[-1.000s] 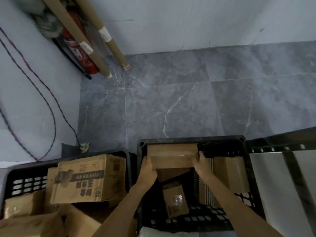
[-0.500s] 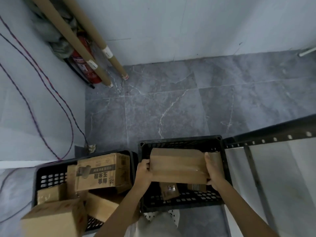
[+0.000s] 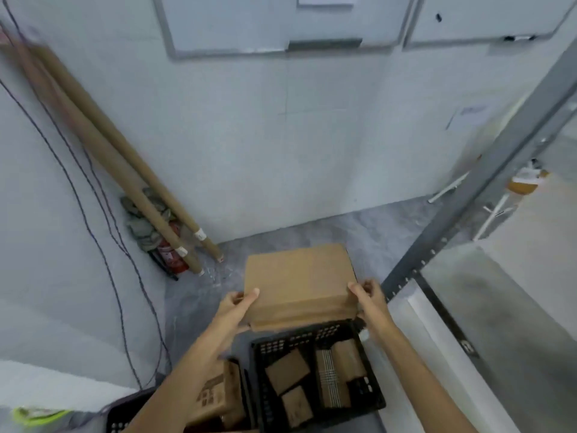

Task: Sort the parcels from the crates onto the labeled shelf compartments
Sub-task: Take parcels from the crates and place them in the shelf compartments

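A plain brown cardboard parcel (image 3: 296, 282) is held up in front of me, well above the crates. My left hand (image 3: 239, 304) grips its left edge, thumb on top. My right hand (image 3: 367, 296) grips its right edge the same way. Below it stands a black plastic crate (image 3: 371, 392) holding several small cardboard parcels, among them a flat brown one (image 3: 287, 371). A second black crate (image 3: 125, 417) at the lower left carries printed cardboard boxes (image 3: 215, 398), partly hidden by my left forearm. The metal shelf (image 3: 487, 307) rises at the right.
Long cardboard tubes (image 3: 125, 170) lean in the left corner over a red fire extinguisher (image 3: 170, 257). Dark cables (image 3: 103, 245) hang down the left wall. Whiteboards hang on the far wall. A grey shelf upright (image 3: 468, 195) slants across the right side. Grey tiled floor lies beyond the crates.
Both hands have lifted the brown parcel out of the black crate and raised it. The view has tilted up, bringing the wall, whiteboards and shelf upright into sight.
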